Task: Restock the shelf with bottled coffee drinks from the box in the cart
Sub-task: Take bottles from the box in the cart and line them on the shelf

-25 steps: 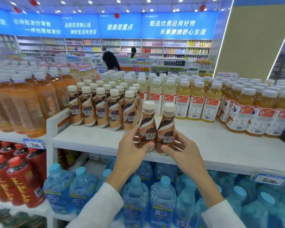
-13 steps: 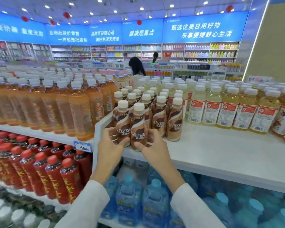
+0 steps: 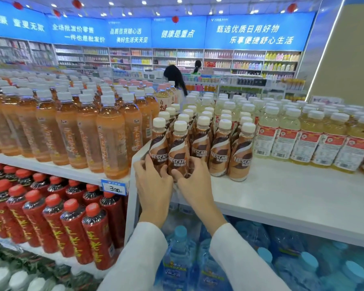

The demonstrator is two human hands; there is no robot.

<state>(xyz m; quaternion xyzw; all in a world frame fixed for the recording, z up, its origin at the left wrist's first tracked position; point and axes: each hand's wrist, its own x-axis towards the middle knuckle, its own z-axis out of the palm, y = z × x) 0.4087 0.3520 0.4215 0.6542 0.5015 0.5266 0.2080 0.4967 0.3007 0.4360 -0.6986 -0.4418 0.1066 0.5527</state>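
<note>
Gripped the near coffee bottle (image 3: 158,148) low on its label with the left hand (image 3: 153,185), fingers curled round it. Gripped the second coffee bottle (image 3: 179,152) the same way with the right hand (image 3: 192,185). Held both upright and touching each other, up and to the right of the blue price tag (image 3: 114,187), at the front left corner of the white shelf (image 3: 282,196). Could not tell whether the bases were already down on the board, hidden as they were behind the fingers. Found a stocked block of coffee bottles (image 3: 221,152) just behind and beside the pair, farther right of the price tag. Judged the restocking partly done: several rows filled, with bare board left farther right of the tag, toward the front. Saw neither box nor cart, so could not judge how much stock remained.
</note>
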